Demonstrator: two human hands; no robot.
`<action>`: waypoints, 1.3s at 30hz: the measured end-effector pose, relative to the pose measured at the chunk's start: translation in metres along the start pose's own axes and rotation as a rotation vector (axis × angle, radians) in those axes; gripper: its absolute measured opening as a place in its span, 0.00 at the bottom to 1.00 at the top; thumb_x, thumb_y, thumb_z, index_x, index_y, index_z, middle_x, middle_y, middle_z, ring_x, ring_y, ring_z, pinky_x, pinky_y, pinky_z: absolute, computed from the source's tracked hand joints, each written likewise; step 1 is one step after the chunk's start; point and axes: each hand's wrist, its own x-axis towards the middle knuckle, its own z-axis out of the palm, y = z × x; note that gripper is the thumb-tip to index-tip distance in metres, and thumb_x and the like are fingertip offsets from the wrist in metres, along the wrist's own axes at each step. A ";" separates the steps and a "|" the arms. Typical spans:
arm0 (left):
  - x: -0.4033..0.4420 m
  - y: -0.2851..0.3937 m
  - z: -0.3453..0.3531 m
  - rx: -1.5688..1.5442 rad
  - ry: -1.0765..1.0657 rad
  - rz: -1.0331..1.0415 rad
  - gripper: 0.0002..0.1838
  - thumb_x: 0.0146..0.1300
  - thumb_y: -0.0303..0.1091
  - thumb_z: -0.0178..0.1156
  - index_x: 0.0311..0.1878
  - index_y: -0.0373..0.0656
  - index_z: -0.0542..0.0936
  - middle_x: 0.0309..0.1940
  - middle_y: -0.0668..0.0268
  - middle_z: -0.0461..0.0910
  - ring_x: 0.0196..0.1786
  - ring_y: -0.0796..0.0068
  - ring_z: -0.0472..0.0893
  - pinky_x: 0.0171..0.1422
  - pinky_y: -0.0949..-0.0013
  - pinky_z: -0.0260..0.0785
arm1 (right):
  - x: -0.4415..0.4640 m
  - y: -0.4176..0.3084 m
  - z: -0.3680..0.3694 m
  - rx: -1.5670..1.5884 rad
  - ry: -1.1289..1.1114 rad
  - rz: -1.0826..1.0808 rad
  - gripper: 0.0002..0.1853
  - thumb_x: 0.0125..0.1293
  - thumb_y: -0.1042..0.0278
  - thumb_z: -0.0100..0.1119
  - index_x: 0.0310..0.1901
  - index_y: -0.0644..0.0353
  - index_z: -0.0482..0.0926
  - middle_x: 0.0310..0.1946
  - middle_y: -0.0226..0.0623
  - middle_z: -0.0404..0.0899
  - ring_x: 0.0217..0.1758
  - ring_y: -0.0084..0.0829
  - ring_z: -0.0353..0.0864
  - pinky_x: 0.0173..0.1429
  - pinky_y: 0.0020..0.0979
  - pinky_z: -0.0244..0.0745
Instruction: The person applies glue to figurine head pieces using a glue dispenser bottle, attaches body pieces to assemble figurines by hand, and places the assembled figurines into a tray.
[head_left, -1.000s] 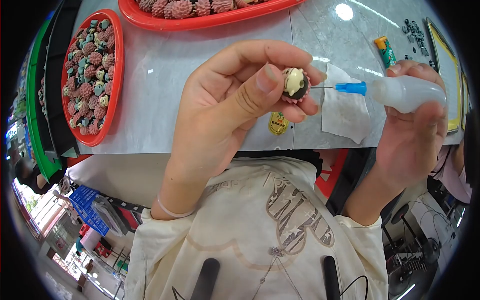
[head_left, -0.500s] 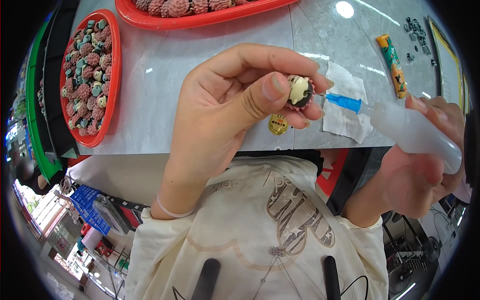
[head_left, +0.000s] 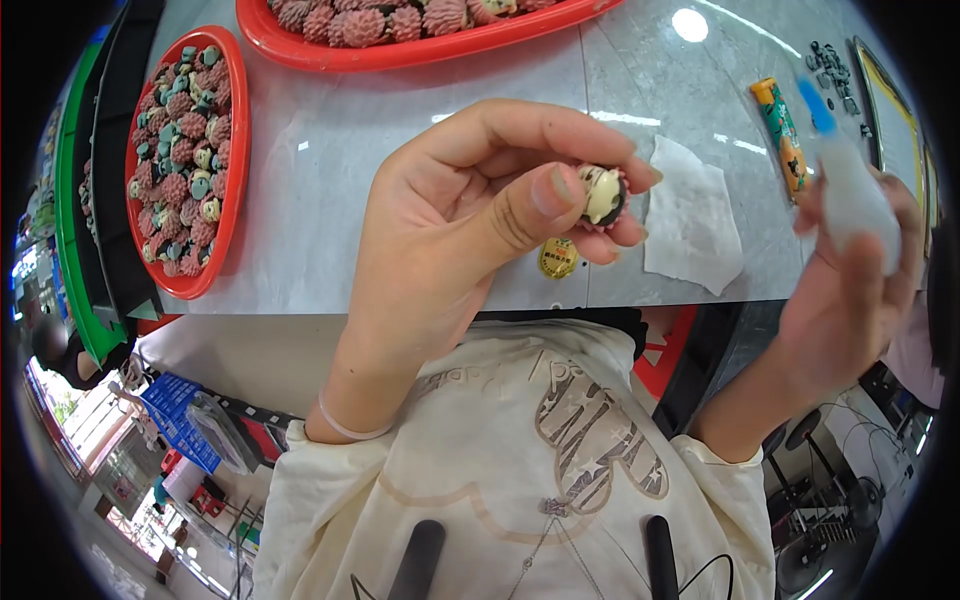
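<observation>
Between the thumb and fingers of my left hand is a small round piece, with a cream figure and a dark part on a pink ridged body. My right hand is closed around a translucent squeeze bottle, somewhat blurred, whose blue needle tip points up and away from the piece. A white cloth lies on the table between my hands. Just below my left fingertips sits a gold oval label.
A red oval tray of similar pink pieces is at the left, and another red tray at the top. An orange-and-green tube and small dark parts lie at the right, near a yellow-edged frame.
The needle tip has left the piece. My right hand has turned the bottle upright at the right, while my left hand still holds the piece in nearly the same place.
</observation>
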 end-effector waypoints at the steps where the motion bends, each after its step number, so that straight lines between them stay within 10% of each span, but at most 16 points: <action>1: 0.000 0.000 0.001 -0.005 0.027 -0.008 0.19 0.55 0.40 0.53 0.41 0.32 0.67 0.37 0.52 0.70 0.32 0.72 0.75 0.30 0.82 0.67 | 0.005 0.003 0.010 0.106 -0.031 -0.054 0.15 0.55 0.69 0.50 0.40 0.69 0.62 0.39 0.51 0.69 0.39 0.35 0.71 0.44 0.30 0.63; 11: -0.001 0.000 0.009 -0.010 0.126 -0.008 0.16 0.54 0.36 0.55 0.37 0.31 0.69 0.33 0.52 0.73 0.30 0.71 0.76 0.30 0.77 0.69 | 0.025 0.020 0.043 -0.362 -0.085 -0.118 0.18 0.40 0.87 0.56 0.37 0.63 0.68 0.33 0.34 0.73 0.33 0.21 0.72 0.39 0.20 0.66; 17: -0.001 0.002 0.009 -0.006 0.126 -0.026 0.16 0.53 0.37 0.55 0.35 0.32 0.69 0.33 0.52 0.73 0.30 0.70 0.76 0.29 0.77 0.69 | 0.046 0.034 -0.038 -0.554 0.327 -0.014 0.10 0.46 0.80 0.53 0.34 0.66 0.74 0.29 0.30 0.74 0.32 0.20 0.71 0.38 0.19 0.66; 28: -0.002 0.005 0.012 0.080 0.091 -0.053 0.16 0.54 0.41 0.53 0.36 0.37 0.67 0.34 0.59 0.69 0.29 0.76 0.72 0.28 0.83 0.63 | 0.075 0.044 -0.054 -0.825 0.059 -0.056 0.08 0.50 0.74 0.53 0.34 0.64 0.75 0.28 0.32 0.75 0.28 0.19 0.70 0.36 0.19 0.64; 33: -0.005 0.002 0.014 -0.107 0.097 -0.052 0.16 0.53 0.36 0.56 0.38 0.32 0.69 0.35 0.53 0.73 0.32 0.71 0.76 0.32 0.77 0.69 | 0.047 0.015 -0.047 0.155 0.089 0.200 0.10 0.56 0.74 0.48 0.38 0.70 0.72 0.33 0.40 0.75 0.30 0.22 0.72 0.35 0.21 0.66; 39: -0.001 -0.003 0.015 -0.057 0.031 -0.091 0.19 0.54 0.40 0.54 0.43 0.36 0.66 0.39 0.57 0.68 0.32 0.76 0.72 0.34 0.81 0.63 | 0.015 -0.002 -0.024 0.466 -0.023 0.282 0.14 0.56 0.72 0.49 0.43 0.69 0.67 0.39 0.43 0.68 0.33 0.23 0.67 0.36 0.18 0.63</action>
